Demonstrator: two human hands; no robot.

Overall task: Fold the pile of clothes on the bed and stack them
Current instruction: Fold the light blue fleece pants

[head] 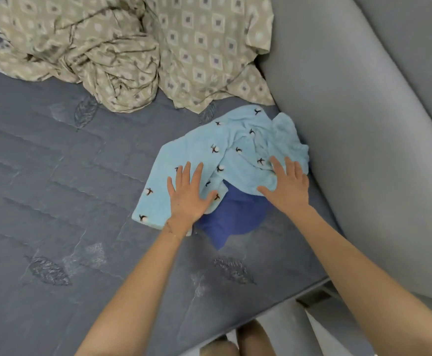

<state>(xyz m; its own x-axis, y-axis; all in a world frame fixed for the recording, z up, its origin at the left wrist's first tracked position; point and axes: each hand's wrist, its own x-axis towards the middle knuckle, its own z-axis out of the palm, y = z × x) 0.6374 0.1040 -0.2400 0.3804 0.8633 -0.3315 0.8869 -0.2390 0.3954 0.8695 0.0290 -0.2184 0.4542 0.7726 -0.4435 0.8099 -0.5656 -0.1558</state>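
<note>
Head view: a large grey-blue quilted bed (55,201) with stitched leaf motifs fills most of the frame and is bordered on the right by a pale grey padded surround (363,124). At the far end a beige cloth printed with diamonds and squares (107,47) is bunched in a loose heap, unfolded; whether it is a garment or a sheet cannot be told.

Nearer, just beside the padded surround, a light blue fleecy garment scattered with small dark-and-white motifs (235,150) is spread on the bed. Its left part is laid fairly flat, while its right part is rumpled. A dark blue cloth (235,214) is partly covered by it; only the near edge is exposed, so its folding cannot be judged.

The left hand (188,196) is laid flat on the smoother part of the light blue garment, and the right hand (289,186) on the rumpled part. The fingers (184,173) of both are held straight and spread, pressed on the fabric, with nothing clasped.

The task is judged to be at an early stage. No finished stack is shown, the light blue garment appears to be smoothed ahead of a first fold, and the other pieces are left to be folded.
</note>
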